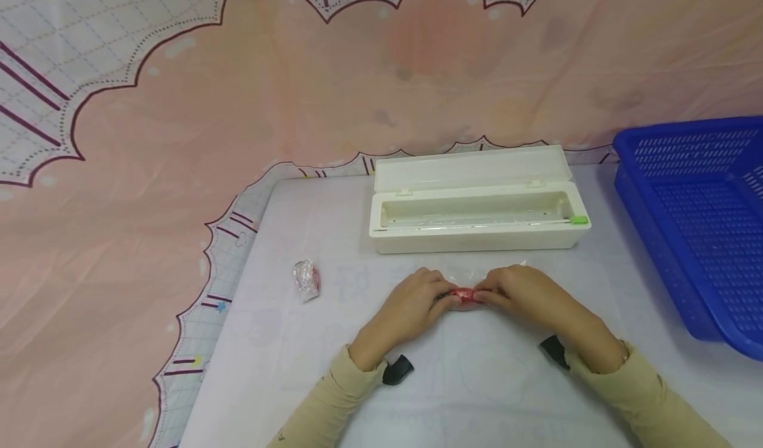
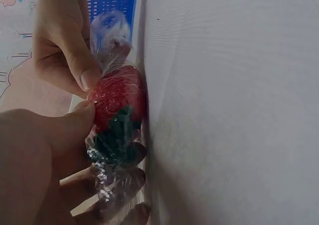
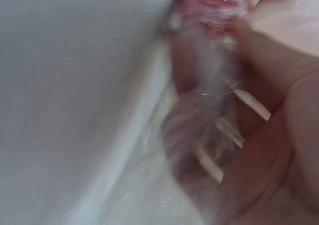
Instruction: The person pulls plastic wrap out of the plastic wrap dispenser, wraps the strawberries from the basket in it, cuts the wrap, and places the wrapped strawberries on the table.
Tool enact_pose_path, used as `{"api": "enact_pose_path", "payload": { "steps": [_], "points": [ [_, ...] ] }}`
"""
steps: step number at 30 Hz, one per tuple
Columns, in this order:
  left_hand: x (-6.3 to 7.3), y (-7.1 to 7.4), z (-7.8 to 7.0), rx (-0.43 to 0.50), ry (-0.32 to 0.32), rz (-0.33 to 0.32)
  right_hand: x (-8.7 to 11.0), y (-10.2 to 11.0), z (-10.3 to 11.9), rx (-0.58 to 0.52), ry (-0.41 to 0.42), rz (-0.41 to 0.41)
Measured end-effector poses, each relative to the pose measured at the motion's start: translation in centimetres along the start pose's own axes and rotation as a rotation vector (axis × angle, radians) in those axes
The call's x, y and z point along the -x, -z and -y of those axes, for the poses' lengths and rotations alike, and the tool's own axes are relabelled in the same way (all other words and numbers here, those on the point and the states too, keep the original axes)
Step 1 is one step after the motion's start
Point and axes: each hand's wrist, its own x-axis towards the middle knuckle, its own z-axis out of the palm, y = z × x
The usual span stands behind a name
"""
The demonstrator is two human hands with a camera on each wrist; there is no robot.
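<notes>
A red strawberry (image 1: pixel 463 297) with dark green leaves lies in clear cling film (image 2: pixel 110 33), between both hands and low over the white table. My left hand (image 1: pixel 414 305) grips its leafy end, the thumb on the red side and the fingers under the film. At the opposite end my right hand (image 1: pixel 527 295) pinches the film close to the fruit. Film trails loosely over the right fingers in the right wrist view, which is blurred. Left of the hands lies a small film-wrapped bundle (image 1: pixel 306 280) with some red showing through.
Behind the hands stands a white cling film dispenser (image 1: pixel 477 241), its lid (image 1: pixel 471 169) raised and a green slider (image 1: pixel 578 220) at its right end. A blue plastic basket (image 1: pixel 650 236) stands at the right. A patterned peach cloth (image 1: pixel 357 83) hangs behind the white table (image 1: pixel 286 382).
</notes>
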Motion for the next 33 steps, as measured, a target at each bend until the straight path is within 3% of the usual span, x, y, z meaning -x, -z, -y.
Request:
{"api": "enact_pose_path", "payload": {
  "steps": [4,9,16,23,29,33],
  "points": [
    [0.0,0.1,-0.1,-0.009,0.013,0.001,0.1,-0.1,0.5,0.127,0.076,-0.090],
    [0.0,0.0,-0.1,0.015,0.043,0.005,0.0,-0.4,0.7,0.146,0.190,-0.129],
    [0.0,-0.2,-0.2,0.100,0.120,0.010,-0.2,-1.3,0.6,0.168,0.176,-0.147],
    [0.0,-0.3,-0.1,0.184,0.213,-0.023,-0.2,-1.8,0.6,0.200,0.155,-0.107],
    [-0.1,0.0,-0.1,0.162,0.207,-0.072,-0.1,-1.7,0.4,0.196,0.167,-0.077],
    [0.1,0.3,0.0,0.129,0.136,-0.162,0.0,-1.7,0.2,0.169,0.169,-0.050]
  ]
}}
